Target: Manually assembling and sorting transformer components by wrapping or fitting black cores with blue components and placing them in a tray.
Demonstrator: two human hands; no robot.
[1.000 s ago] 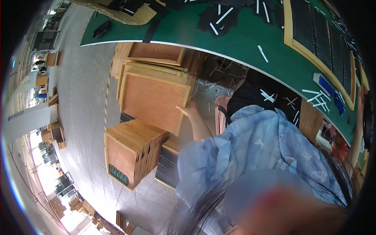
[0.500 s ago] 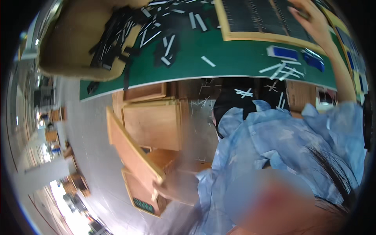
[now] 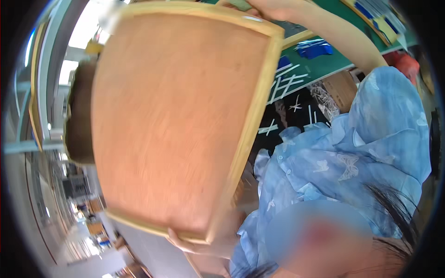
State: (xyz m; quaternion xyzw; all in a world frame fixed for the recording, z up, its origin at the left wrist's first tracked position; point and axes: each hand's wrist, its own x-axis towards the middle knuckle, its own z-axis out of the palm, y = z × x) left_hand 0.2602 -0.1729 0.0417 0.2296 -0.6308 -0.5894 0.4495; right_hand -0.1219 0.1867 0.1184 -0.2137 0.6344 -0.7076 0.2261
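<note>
A large shallow wooden tray point(image 3: 171, 120) with a pale raised rim fills the left and middle of the view, tilted and very close to the camera. My left hand point(image 3: 183, 242) grips its lower edge from underneath, fingers curled around the rim. My right hand point(image 3: 269, 7) holds the top edge at the upper border of the picture, the bare forearm running up from my light blue patterned sleeve point(image 3: 384, 116). The tray hides most of what lies behind it.
A green table point(image 3: 320, 65) lies to the upper right with white strips point(image 3: 287, 78) and blue pieces point(image 3: 315, 48) scattered on it. A brown box point(image 3: 343, 88) stands under its edge. A dark brown shape point(image 3: 79, 116) shows behind the tray's left side. A long hall floor stretches at lower left.
My left hand was down at the stacked wooden trays beside the table; one tray has come up close to the camera, and both hands grip it.
</note>
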